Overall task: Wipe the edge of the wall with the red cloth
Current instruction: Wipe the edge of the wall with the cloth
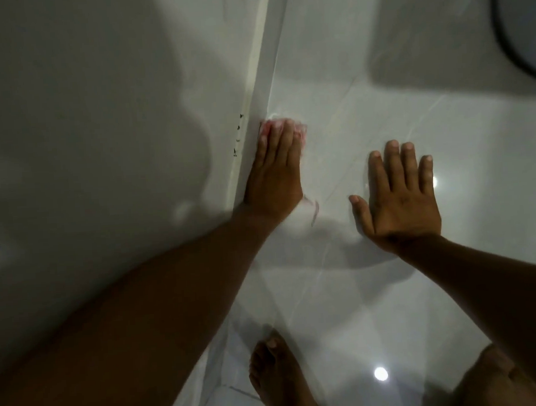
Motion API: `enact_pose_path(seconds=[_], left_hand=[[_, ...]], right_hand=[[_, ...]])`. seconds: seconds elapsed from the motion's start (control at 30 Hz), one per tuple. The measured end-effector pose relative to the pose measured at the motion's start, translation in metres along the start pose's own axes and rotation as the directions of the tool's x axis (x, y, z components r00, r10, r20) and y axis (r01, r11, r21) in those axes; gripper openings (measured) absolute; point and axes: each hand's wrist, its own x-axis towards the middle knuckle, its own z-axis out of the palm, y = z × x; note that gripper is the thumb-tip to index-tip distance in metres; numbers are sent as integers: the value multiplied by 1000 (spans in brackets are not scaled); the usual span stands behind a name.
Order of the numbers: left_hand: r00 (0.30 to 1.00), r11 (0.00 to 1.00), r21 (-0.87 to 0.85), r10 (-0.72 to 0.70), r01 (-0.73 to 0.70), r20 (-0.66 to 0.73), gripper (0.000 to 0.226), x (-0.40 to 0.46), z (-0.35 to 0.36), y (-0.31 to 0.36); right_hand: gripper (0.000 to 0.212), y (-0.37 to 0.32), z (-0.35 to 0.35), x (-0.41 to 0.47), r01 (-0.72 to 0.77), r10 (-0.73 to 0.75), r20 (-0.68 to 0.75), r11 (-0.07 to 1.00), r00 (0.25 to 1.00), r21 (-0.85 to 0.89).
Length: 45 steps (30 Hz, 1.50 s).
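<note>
My left hand [274, 174] lies flat and presses the red cloth [266, 127] down at the foot of the wall, right beside the wall edge strip [259, 62]. Only a pinkish, blurred bit of the cloth shows past my fingertips, plus a scrap near my wrist. My right hand [399, 194] rests flat on the glossy white floor tile to the right, fingers spread, holding nothing. The pale wall [98, 119] fills the left side of the view.
Small dark specks [237, 135] dot the wall just left of the edge strip. A dark curved object [522, 21] sits at the upper right. My bare feet [277, 378] stand on the white tiled floor [364, 102] below, near a bright light reflection.
</note>
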Motion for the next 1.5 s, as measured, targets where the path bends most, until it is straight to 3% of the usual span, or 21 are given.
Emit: enact_pose_path(seconds=[0.07,0.2,0.33,0.37,0.47,0.6,0.77,0.9,1.0,1.1,1.2,1.33,1.43,1.5], left_hand=[[999,998,53,31,-32,10,68,19,3,-7],[998,998,8,-55,55,13,66,-7,3,5],[998,999,51,-10,7,64,65,-7,-1,0],[998,997,71,1,-5,57,68,6,-3,-2],[996,995,97,-20,11,92,110,51,-7,-3],[998,996,89,-3,-3,69,112,49,-8,-5],[998,997,78,15,-20,62,83,15,1,-5],[993,998,53,13,-19,117,118,78,-12,-8],[996,1000,12,-11,10,94,108,97,-12,-7],[998,1000,-5,-13,13,62,80,48,-7,-1],[995,999,38,-8,5,97,72,3,-1,2],[997,995,79,60,-63,38,64,55,-5,-7],[989,973,199,95,-116,112,107,130,-13,-14],[987,958,256,102,-132,127,104,158,-17,-17]], right_hand=[[84,-1,0,0,3,-3,2,1000,1000,2],[84,-1,-3,-1,-1,0,10,1000,1000,13],[85,0,-1,0,-3,3,0,1000,1000,2],[85,0,-1,0,4,-4,4,1000,1000,6],[84,-1,0,-1,4,-4,-10,1000,1000,17],[84,0,-2,-1,6,-6,-3,1000,1000,27],[84,-1,-1,-2,5,-5,-24,1000,1000,24],[84,0,3,-1,7,-7,-19,1000,1000,4],[84,0,3,0,1,-1,-28,1000,1000,4],[83,0,2,1,-5,5,-26,1000,1000,14],[84,0,1,-1,-10,10,-26,1000,1000,9],[83,-1,0,0,-9,10,-29,1000,1000,9],[84,-1,1,0,-1,1,-35,1000,999,-4],[84,-1,1,1,-1,1,-31,1000,1000,-5]])
